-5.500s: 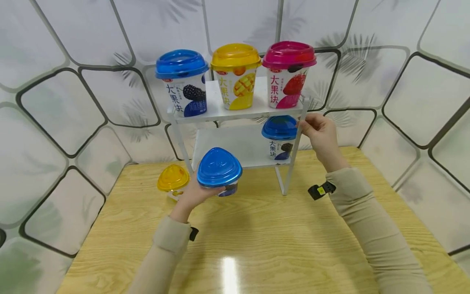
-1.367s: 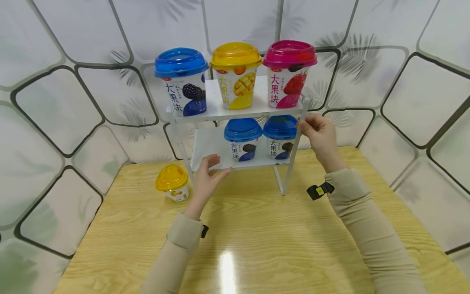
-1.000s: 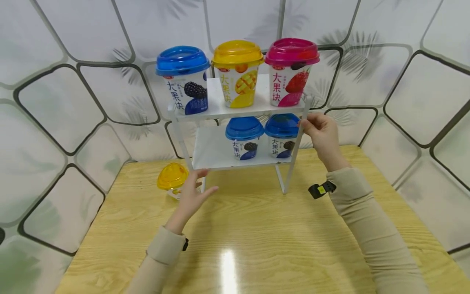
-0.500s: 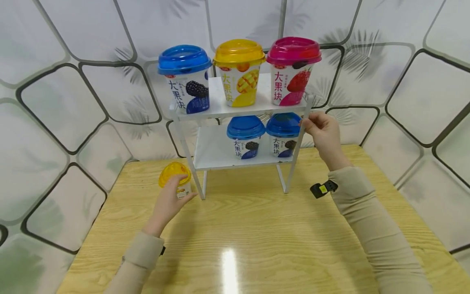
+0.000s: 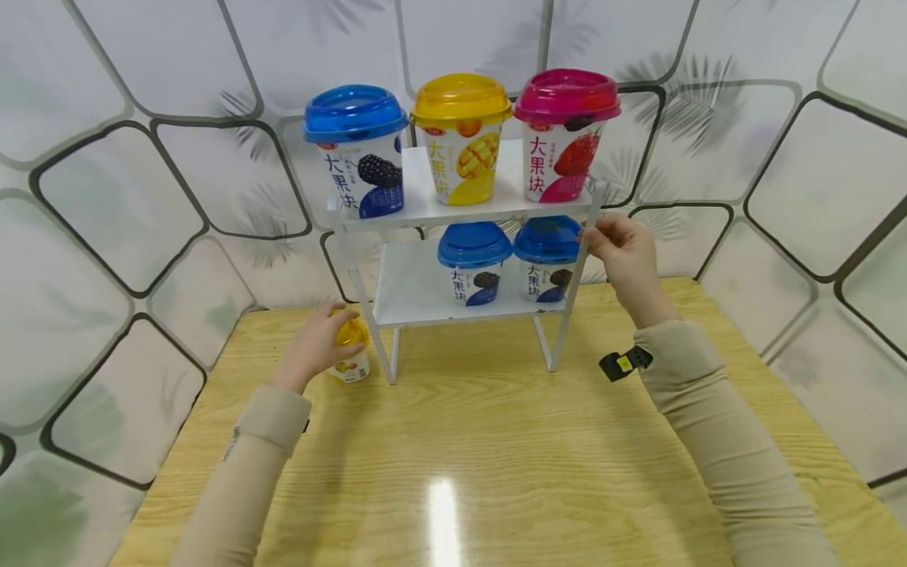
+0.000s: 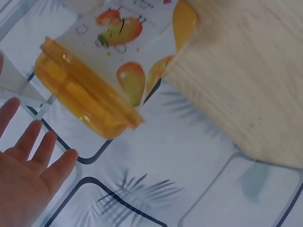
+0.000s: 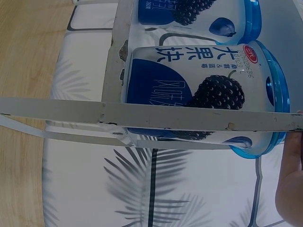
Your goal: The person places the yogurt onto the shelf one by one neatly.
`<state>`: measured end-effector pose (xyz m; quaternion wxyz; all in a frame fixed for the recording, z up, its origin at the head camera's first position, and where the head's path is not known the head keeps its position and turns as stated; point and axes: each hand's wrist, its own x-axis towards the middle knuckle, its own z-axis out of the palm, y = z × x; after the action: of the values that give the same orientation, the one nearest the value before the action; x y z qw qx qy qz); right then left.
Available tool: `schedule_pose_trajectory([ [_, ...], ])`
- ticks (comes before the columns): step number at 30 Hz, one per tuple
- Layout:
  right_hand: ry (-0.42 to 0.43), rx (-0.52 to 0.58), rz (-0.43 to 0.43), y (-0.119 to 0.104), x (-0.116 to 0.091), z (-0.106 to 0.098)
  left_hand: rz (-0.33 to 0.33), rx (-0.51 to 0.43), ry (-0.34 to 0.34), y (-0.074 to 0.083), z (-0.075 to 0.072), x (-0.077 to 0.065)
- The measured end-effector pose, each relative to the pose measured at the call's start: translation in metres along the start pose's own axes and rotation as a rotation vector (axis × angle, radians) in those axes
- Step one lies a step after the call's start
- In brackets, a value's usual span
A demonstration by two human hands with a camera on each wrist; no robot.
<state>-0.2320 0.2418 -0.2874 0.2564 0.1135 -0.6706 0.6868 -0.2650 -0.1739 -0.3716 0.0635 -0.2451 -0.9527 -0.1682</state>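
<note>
My left hand point(image 5: 312, 346) reaches over a yellow-lidded mango yogurt cup point(image 5: 351, 367) standing on the table left of the rack. In the left wrist view, the left fingers point(image 6: 60, 169) are spread and apart from its yellow lid point(image 6: 85, 97). Part of the cup is hidden behind the hand in the head view. My right hand point(image 5: 627, 264) pinches the right front post of a white two-tier rack point(image 5: 407, 283). Two blue-lidded blackberry cups, one point(image 5: 475, 264) and another point(image 5: 544, 260), stand side by side on the lower shelf's right half.
On the upper shelf stand a blue-lidded cup point(image 5: 357, 153), a yellow-lidded cup point(image 5: 464, 142) and a pink-lidded strawberry cup point(image 5: 567, 138). The wooden table point(image 5: 460, 425) meets patterned walls point(image 5: 106, 236) at the back and sides.
A blue-lidded cup, earlier in my left hand, now stands on the lower shelf. The left hand has since moved left to the yellow-lidded cup. My right hand stays on the post.
</note>
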Motion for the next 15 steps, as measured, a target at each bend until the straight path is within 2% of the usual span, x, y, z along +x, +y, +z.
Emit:
schedule_pose_trajectory([
  [3,-0.001,0.013,-0.002,0.000,0.000,0.000,-0.033,0.020,-0.105,-0.001,-0.006,0.005],
  [6,0.001,0.017,-0.004,0.000,0.001,0.001,-0.073,0.011,-0.182,-0.002,-0.009,0.008],
  [10,0.005,0.013,0.002,0.002,0.001,0.002,-0.114,0.006,-0.241,-0.005,-0.008,0.011],
  [15,0.011,0.034,-0.005,0.004,0.002,0.000,-0.104,0.028,-0.296,-0.005,-0.007,0.014],
])
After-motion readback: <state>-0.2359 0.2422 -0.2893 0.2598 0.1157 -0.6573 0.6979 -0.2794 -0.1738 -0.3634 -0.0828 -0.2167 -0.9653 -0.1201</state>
